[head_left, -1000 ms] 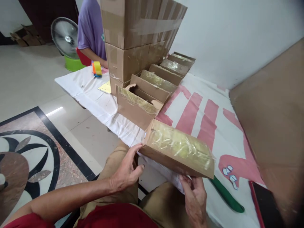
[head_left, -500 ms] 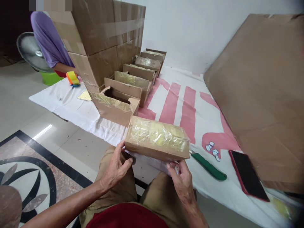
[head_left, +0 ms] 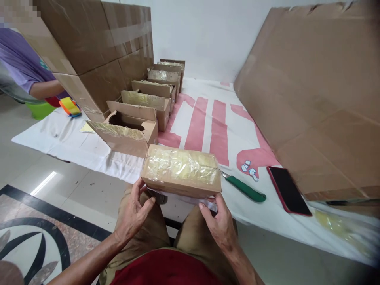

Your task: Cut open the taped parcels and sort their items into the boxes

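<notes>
I hold a small cardboard box (head_left: pixel 181 171) with clear tape over its top, just above the table's near edge. My left hand (head_left: pixel 134 211) grips its lower left end, fingers curled against the side. My right hand (head_left: pixel 218 221) holds the lower right end from beneath, fingers pinched on the bottom edge. A white strip shows under the box between my hands. An open small box (head_left: pixel 124 133) stands just behind it, first in a row of similar small boxes (head_left: pixel 154 93) running away along the table.
A green-handled knife (head_left: pixel 244 189) and a dark phone (head_left: pixel 288 190) lie right of the box on the white-and-red cloth (head_left: pixel 208 122). Large cartons (head_left: pixel 97 43) stack at left; a big cardboard sheet (head_left: pixel 320 99) leans at right. Another person's purple sleeve (head_left: pixel 20 63) and a tape dispenser (head_left: pixel 70 107) are far left.
The view swung right, bringing the phone and cardboard sheet into sight. The box levelled out and came closer to me; both hands kept their hold on its ends.
</notes>
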{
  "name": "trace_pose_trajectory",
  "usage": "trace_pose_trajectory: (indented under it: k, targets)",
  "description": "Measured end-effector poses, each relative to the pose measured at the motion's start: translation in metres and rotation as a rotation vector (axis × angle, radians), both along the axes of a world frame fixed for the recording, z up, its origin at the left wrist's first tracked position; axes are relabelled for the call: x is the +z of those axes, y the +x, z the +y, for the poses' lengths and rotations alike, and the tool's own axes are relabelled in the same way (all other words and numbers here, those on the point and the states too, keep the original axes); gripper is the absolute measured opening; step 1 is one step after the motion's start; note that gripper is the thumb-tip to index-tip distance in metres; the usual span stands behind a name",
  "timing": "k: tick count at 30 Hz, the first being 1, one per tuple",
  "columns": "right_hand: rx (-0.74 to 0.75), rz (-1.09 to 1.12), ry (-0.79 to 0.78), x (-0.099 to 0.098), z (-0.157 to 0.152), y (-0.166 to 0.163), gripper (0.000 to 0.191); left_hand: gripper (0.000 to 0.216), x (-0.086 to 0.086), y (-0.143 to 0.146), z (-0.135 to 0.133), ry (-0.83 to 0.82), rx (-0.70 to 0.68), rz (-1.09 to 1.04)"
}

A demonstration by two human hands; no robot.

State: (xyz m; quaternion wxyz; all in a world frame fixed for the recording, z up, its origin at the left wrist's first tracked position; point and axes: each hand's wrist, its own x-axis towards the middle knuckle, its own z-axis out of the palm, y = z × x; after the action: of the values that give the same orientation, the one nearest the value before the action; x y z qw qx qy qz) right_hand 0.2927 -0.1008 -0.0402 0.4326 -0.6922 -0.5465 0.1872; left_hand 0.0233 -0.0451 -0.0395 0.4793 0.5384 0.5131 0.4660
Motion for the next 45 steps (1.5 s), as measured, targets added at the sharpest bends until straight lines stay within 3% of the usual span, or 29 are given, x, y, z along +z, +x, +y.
trace_pose_trajectory:
  k: [4,8,12,20,24,28,31,34,37,41,45]
  targets:
    - [0.073,-0.107,0.123,0.009,-0.007,-0.014,0.053,0.067,0.000,-0.008,-0.002,-0.031,0.054,-0.023]
    - [0.151,-0.150,0.264,0.023,-0.019,-0.032,0.068,0.055,0.003,-0.015,0.004,-0.063,0.154,-0.124]
    - [0.206,-0.150,0.304,0.032,-0.026,-0.042,0.073,0.047,0.004,-0.017,0.009,-0.094,0.220,-0.182]
    - [0.202,-0.090,0.339,0.023,-0.021,-0.035,0.071,0.043,0.001,-0.011,0.007,-0.056,0.256,-0.200]
    - [0.121,-0.028,0.300,0.007,-0.013,-0.018,0.060,0.052,-0.004,0.002,0.004,-0.003,0.229,-0.179]
    - [0.015,0.067,0.127,-0.012,-0.006,0.009,0.048,0.060,0.001,0.022,-0.002,0.034,0.075,-0.096]
    - [-0.042,0.111,0.014,-0.017,-0.006,0.026,0.049,0.062,0.009,0.032,-0.006,0.027,0.005,-0.076]
    - [-0.101,0.102,0.040,-0.006,-0.007,0.037,0.064,0.064,0.016,0.033,-0.008,-0.014,-0.052,-0.099]
    - [-0.100,-0.037,0.233,0.019,-0.001,0.044,0.073,0.067,0.018,0.029,-0.009,-0.035,-0.116,-0.109]
    - [0.132,-0.516,0.544,0.058,0.020,0.041,0.083,0.065,0.016,0.023,-0.010,-0.016,-0.167,-0.068]
    - [0.328,-0.833,0.553,0.080,0.041,0.021,0.082,0.058,0.018,0.013,-0.003,0.008,-0.136,0.028]
